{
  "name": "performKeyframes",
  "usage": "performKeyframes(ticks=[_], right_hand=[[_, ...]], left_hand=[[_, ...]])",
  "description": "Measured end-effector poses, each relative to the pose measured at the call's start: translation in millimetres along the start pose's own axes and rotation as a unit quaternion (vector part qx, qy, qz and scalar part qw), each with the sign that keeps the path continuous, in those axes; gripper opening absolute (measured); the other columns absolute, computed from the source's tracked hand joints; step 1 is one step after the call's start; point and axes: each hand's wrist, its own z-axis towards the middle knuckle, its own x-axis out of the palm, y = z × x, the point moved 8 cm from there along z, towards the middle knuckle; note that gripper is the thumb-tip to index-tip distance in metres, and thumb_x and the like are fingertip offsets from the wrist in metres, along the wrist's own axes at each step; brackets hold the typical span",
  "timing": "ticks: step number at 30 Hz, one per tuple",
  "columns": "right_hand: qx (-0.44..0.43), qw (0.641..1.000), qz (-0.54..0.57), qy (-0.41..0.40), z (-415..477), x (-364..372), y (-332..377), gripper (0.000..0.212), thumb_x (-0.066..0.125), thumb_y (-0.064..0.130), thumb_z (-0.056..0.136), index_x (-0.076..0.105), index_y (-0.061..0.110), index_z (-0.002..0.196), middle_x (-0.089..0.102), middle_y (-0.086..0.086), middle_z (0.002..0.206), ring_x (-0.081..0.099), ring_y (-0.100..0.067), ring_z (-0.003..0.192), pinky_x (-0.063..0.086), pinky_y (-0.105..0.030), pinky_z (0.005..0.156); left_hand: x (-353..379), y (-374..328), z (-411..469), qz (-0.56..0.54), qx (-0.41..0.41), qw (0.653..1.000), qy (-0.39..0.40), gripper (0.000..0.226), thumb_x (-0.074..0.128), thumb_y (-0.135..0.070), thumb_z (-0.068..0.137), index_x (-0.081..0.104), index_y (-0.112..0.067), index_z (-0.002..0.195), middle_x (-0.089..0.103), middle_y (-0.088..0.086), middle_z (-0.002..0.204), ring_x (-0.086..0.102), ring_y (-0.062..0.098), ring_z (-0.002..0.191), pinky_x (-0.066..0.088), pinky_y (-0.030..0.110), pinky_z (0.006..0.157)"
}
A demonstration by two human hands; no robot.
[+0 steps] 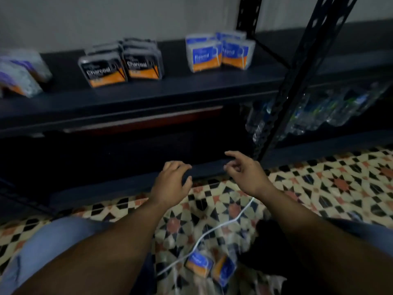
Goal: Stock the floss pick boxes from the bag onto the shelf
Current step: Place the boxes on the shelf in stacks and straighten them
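On the dark shelf (191, 90) stand black "Charcoal" floss pick boxes (121, 62) in the middle and blue-and-orange "Round" boxes (219, 52) to their right. A blurred purple-and-white pack (21, 71) lies at the shelf's far left. Low down between my forearms, a clear plastic bag (214, 271) lies on the floor with blue-and-orange boxes (200, 264) inside. My left hand (172, 182) and my right hand (244, 171) hover empty, fingers apart, in front of the lower shelf edge, well below the stocked shelf.
A black perforated upright (297, 77) rises at the right. Clear plastic bottles (308, 116) sit on the neighbouring shelf behind it. A white cable (225, 224) runs across the patterned tile floor (329, 184). My blue-clad knee (53, 241) is at lower left.
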Motion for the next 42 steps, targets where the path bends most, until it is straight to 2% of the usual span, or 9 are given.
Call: performKeyframes(ticks=[4,8,18,22,24,28,36,39,42], right_hand=[[0.020,0.996,-0.066,0.048,-10.8,33.0,-36.6,0.047,0.054,0.033,0.096,0.043,0.032,0.142,0.068,0.009,0.095,0.065,-0.019,0.085,0.054,-0.044,0.076],[0.051,0.991,-0.099,0.069,-12.0,58.2,-64.2,0.047,0.056,0.032,0.094,0.045,0.034,0.139,0.066,0.013,0.095,0.063,-0.010,0.073,0.049,-0.031,0.067],[0.077,0.958,-0.188,0.202,-46.2,126.3,-138.5,0.045,0.059,0.037,0.094,0.050,0.028,0.136,0.067,0.002,0.118,0.066,-0.019,0.098,0.049,-0.029,0.078],[0.086,0.932,-0.228,0.269,-67.5,152.6,-169.6,0.045,0.062,0.036,0.089,0.052,0.026,0.132,0.064,-0.004,0.123,0.063,-0.026,0.106,0.050,-0.034,0.083],[0.095,0.916,-0.238,0.308,-76.4,165.9,-182.8,0.047,0.064,0.036,0.086,0.053,0.027,0.131,0.062,-0.007,0.125,0.059,-0.029,0.113,0.050,-0.036,0.086],[0.096,0.885,-0.268,0.369,-93.2,195.8,-205.1,0.063,0.064,0.034,0.083,0.042,0.027,0.142,0.053,-0.010,0.128,0.057,-0.032,0.115,0.050,-0.038,0.087],[0.077,0.860,-0.305,0.402,-104.5,220.9,-228.3,0.058,0.062,0.024,0.089,0.044,0.028,0.143,0.040,-0.005,0.144,0.047,-0.030,0.127,0.047,-0.034,0.097],[0.011,0.860,-0.297,0.414,-105.0,232.4,-219.2,0.038,0.046,0.019,0.101,0.052,0.020,0.138,0.043,-0.001,0.147,0.043,-0.025,0.132,0.033,0.000,0.084],[-0.029,0.863,-0.299,0.405,-111.8,238.6,-218.6,0.041,0.047,0.021,0.100,0.049,0.020,0.141,0.041,0.002,0.150,0.041,-0.020,0.135,0.032,-0.013,0.094]], left_hand=[[41.4,11.0,-13.6,-0.022,-0.041,0.998,0.052,0.041,0.053,-0.034,0.098,0.054,-0.020,0.137,0.055,-0.001,0.131,0.041,0.019,0.127,0.043,0.036,0.099],[85.0,23.0,-33.6,-0.038,-0.071,0.991,0.108,0.043,0.053,-0.032,0.097,0.053,-0.017,0.138,0.056,0.004,0.133,0.043,0.024,0.128,0.042,0.037,0.101],[168.3,36.6,-78.6,-0.071,-0.094,0.963,0.243,0.037,0.055,-0.029,0.095,0.060,-0.015,0.129,0.064,0.008,0.119,0.058,0.029,0.110,0.045,0.032,0.088],[203.1,43.7,-107.3,-0.089,-0.111,0.937,0.319,0.051,0.045,-0.044,0.088,0.064,-0.007,0.118,0.065,0.017,0.100,0.061,0.039,0.092,0.052,0.045,0.077],[220.4,49.5,-122.2,-0.075,-0.126,0.920,0.364,0.039,0.061,-0.030,0.092,0.061,-0.012,0.127,0.066,0.015,0.112,0.062,0.038,0.102,0.052,0.042,0.083],[252.8,52.0,-141.8,-0.055,-0.108,0.896,0.428,0.056,0.064,-0.017,0.093,0.046,-0.015,0.146,0.048,0.010,0.148,0.051,0.031,0.129,0.046,0.036,0.101],[284.9,59.4,-159.9,0.149,0.026,0.876,0.458,0.083,0.068,-0.019,0.081,0.027,-0.022,0.153,0.028,0.005,0.155,0.029,0.033,0.136,0.027,0.038,0.111],[291.1,62.1,-158.9,0.196,0.038,0.878,0.435,0.078,0.067,-0.017,0.082,0.030,-0.019,0.151,0.026,0.007,0.156,0.028,0.038,0.137,0.030,0.041,0.109],[290.4,61.7,-151.9,0.216,0.036,0.893,0.394,0.064,0.073,-0.014,0.079,0.052,-0.018,0.139,0.045,0.011,0.146,0.042,0.043,0.130,0.043,0.046,0.101]])
